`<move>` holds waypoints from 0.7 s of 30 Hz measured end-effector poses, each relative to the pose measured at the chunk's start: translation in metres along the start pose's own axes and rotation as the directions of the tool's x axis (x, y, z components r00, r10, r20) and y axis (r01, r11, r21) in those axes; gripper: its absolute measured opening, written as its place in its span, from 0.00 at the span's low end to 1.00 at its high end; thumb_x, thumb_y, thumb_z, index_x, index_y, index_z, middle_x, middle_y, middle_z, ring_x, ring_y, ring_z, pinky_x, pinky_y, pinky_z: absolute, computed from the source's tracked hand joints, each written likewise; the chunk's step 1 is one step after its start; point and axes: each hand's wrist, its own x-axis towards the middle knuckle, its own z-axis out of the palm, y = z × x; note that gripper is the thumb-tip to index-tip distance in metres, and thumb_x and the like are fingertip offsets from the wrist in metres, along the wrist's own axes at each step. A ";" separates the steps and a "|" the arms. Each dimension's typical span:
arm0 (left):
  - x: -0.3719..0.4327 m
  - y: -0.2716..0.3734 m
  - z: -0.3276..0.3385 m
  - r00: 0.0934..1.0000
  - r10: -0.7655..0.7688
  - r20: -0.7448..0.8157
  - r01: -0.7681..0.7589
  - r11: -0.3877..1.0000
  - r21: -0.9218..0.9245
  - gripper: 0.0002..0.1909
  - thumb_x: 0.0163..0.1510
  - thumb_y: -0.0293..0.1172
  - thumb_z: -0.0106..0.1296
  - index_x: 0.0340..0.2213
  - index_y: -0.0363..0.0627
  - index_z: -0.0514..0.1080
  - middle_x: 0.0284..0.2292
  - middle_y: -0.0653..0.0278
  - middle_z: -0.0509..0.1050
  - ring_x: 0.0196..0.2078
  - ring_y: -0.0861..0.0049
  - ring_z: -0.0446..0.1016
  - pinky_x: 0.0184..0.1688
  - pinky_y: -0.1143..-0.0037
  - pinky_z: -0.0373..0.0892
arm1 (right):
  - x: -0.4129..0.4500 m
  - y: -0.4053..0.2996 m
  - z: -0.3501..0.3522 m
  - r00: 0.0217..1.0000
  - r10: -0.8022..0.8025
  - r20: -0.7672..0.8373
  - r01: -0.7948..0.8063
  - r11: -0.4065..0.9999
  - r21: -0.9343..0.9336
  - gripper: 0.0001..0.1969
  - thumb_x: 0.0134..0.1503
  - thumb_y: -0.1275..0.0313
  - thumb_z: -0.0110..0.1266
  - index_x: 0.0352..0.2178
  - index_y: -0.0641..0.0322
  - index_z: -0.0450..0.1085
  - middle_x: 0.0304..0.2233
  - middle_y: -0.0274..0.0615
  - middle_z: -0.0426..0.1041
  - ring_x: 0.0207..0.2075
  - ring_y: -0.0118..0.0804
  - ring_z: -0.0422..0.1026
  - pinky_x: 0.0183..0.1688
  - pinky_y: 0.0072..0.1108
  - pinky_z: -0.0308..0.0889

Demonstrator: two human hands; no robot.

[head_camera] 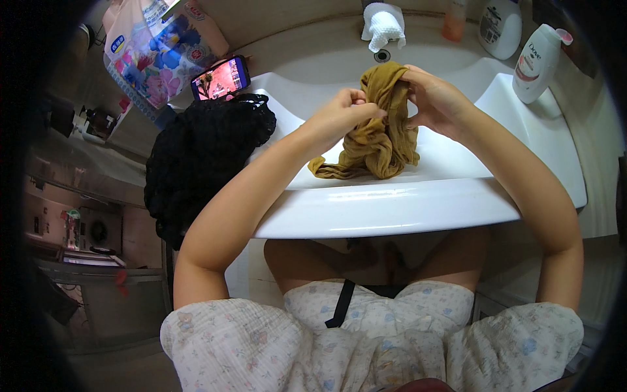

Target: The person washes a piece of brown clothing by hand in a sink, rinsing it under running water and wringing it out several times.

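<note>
A wet-looking mustard-yellow cloth (pixel 379 142) hangs in twisted folds from my two hands into the white washbasin (pixel 453 154); its lower end rests on the basin's inner surface. My left hand (pixel 360 110) pinches the cloth at its left side, with thumb and fingers together. At the upper right, my right hand (pixel 431 98) grips the top fold, thumb and fingers spread around the cloth. The cloth hides part of the fingertips of both hands.
Black lacy fabric (pixel 205 157) lies heaped on the basin's left side, beside a phone (pixel 221 78) and a floral package (pixel 161 54). A white textured cloth (pixel 384 24) covers the faucet above the drain (pixel 382 56). A Dove bottle (pixel 536 63) and other bottles (pixel 500 29) stand at the right.
</note>
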 end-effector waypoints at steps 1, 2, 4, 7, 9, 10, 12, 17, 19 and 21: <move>0.000 -0.003 0.005 0.999 0.017 -0.052 -0.015 0.999 0.038 0.26 0.44 0.31 0.57 0.42 0.32 0.60 0.37 0.58 0.67 0.44 0.75 0.66 0.48 0.77 0.63 | 0.000 0.001 0.001 1.000 0.002 0.001 -0.002 1.000 0.002 0.09 0.57 0.65 0.41 0.36 0.54 0.64 0.37 0.33 0.63 0.45 0.30 0.58 0.49 0.41 0.56; -0.003 -0.007 0.007 0.997 0.073 -0.006 -0.071 0.984 0.163 0.34 0.42 0.43 0.61 0.44 0.33 0.60 0.41 0.56 0.66 0.50 0.72 0.63 0.52 0.74 0.60 | 0.000 0.001 0.002 0.994 -0.013 0.113 0.010 1.000 0.019 0.09 0.57 0.65 0.42 0.36 0.54 0.64 0.37 0.32 0.63 0.45 0.29 0.58 0.49 0.37 0.58; -0.001 -0.009 0.015 0.974 0.226 -0.010 -0.212 0.929 0.304 0.33 0.43 0.44 0.61 0.44 0.35 0.61 0.42 0.58 0.66 0.50 0.73 0.63 0.52 0.75 0.60 | -0.003 0.002 0.001 0.955 -0.029 0.294 0.026 1.000 0.014 0.11 0.55 0.63 0.45 0.36 0.55 0.67 0.39 0.32 0.66 0.44 0.27 0.60 0.45 0.25 0.60; -0.005 0.001 0.007 0.942 0.320 0.102 -0.336 0.897 0.289 0.27 0.44 0.29 0.59 0.46 0.41 0.62 0.39 0.62 0.69 0.44 0.73 0.68 0.49 0.75 0.63 | -0.010 -0.013 0.008 0.934 -0.052 0.353 0.236 0.832 -0.501 0.13 0.53 0.62 0.49 0.35 0.57 0.70 0.41 0.35 0.70 0.40 0.26 0.65 0.41 0.23 0.61; -0.006 -0.001 -0.004 0.917 0.393 0.059 -0.382 0.830 0.407 0.25 0.43 0.26 0.57 0.45 0.40 0.63 0.40 0.60 0.70 0.44 0.72 0.68 0.48 0.75 0.63 | 0.004 -0.022 -0.002 0.916 -0.173 0.362 0.388 0.613 -0.688 0.13 0.51 0.60 0.52 0.32 0.58 0.73 0.41 0.39 0.71 0.36 0.27 0.69 0.38 0.22 0.63; -0.006 0.007 -0.004 0.935 0.355 0.017 -0.322 0.826 0.463 0.24 0.43 0.23 0.54 0.44 0.40 0.64 0.40 0.58 0.71 0.45 0.71 0.69 0.47 0.75 0.65 | 0.005 -0.033 -0.008 0.859 -0.420 0.294 0.468 0.409 -0.784 0.15 0.51 0.61 0.51 0.35 0.60 0.71 0.42 0.42 0.71 0.35 0.28 0.69 0.36 0.21 0.64; 0.002 0.004 -0.016 0.923 0.378 -0.078 -0.297 0.825 0.481 0.23 0.43 0.23 0.54 0.44 0.40 0.64 0.40 0.57 0.72 0.45 0.71 0.69 0.47 0.74 0.65 | 0.000 -0.046 -0.006 0.725 -0.638 0.261 0.474 0.186 -0.861 0.17 0.51 0.62 0.51 0.38 0.62 0.70 0.42 0.45 0.71 0.34 0.29 0.70 0.35 0.20 0.64; -0.007 0.025 -0.044 0.690 0.644 -0.329 -0.376 0.708 0.598 0.18 0.42 0.22 0.53 0.39 0.37 0.69 0.33 0.57 0.75 0.37 0.71 0.74 0.41 0.76 0.69 | 0.002 -0.090 -0.007 0.169 -0.852 0.495 0.304 -0.433 -0.849 0.20 0.42 0.81 0.48 0.41 0.62 0.67 0.42 0.51 0.68 0.47 0.50 0.65 0.51 0.30 0.59; 0.002 0.038 -0.038 0.511 0.801 -0.312 -0.542 0.582 0.606 0.15 0.42 0.23 0.52 0.36 0.36 0.69 0.32 0.57 0.75 0.35 0.71 0.75 0.39 0.76 0.69 | 0.020 -0.105 -0.038 0.153 -0.793 0.589 0.195 -0.560 -0.805 0.19 0.44 0.81 0.46 0.42 0.60 0.67 0.43 0.50 0.68 0.46 0.49 0.65 0.50 0.30 0.60; -0.014 0.041 -0.054 0.342 0.873 -0.348 -0.528 0.485 0.697 0.12 0.43 0.25 0.54 0.33 0.36 0.70 0.29 0.57 0.75 0.32 0.69 0.75 0.36 0.77 0.68 | 0.057 -0.102 -0.034 0.097 -0.740 0.665 0.184 -0.643 -0.743 0.19 0.47 0.80 0.44 0.43 0.59 0.66 0.43 0.49 0.68 0.45 0.49 0.66 0.49 0.29 0.61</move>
